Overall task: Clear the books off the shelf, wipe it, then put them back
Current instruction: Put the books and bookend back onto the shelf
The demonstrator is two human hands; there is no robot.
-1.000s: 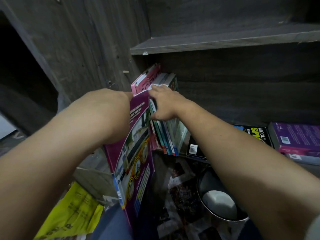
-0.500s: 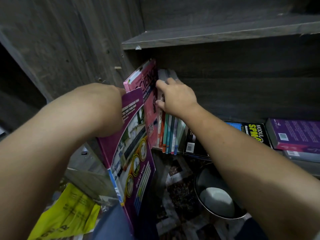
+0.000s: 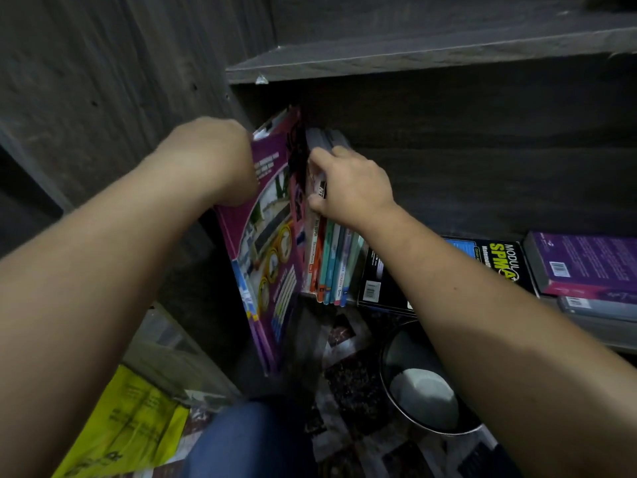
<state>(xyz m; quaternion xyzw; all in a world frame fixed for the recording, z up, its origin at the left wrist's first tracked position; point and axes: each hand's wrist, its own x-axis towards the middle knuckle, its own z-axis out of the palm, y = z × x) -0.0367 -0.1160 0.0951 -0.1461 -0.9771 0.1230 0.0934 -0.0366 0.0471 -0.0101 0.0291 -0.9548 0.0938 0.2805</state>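
My left hand (image 3: 220,163) grips the top edge of a purple workbook (image 3: 272,257), its fingers hidden behind the cover. The book stands tilted at the left end of the shelf (image 3: 499,174), its lower corner hanging over the patterned floor (image 3: 348,381). A pink book (image 3: 298,181) is just behind it. My right hand (image 3: 348,188) curls over a row of thin books (image 3: 332,267) standing upright in the middle of the frame, thumb on their spines. To the right, a black SPM book (image 3: 496,260) lies flat, partly under my forearm, beside a stack of purple books (image 3: 586,263) cut off by the frame edge. At lower right a metal bowl (image 3: 406,350) holds something pale that I cannot identify. A yellow bag (image 3: 131,426) lies at lower left.
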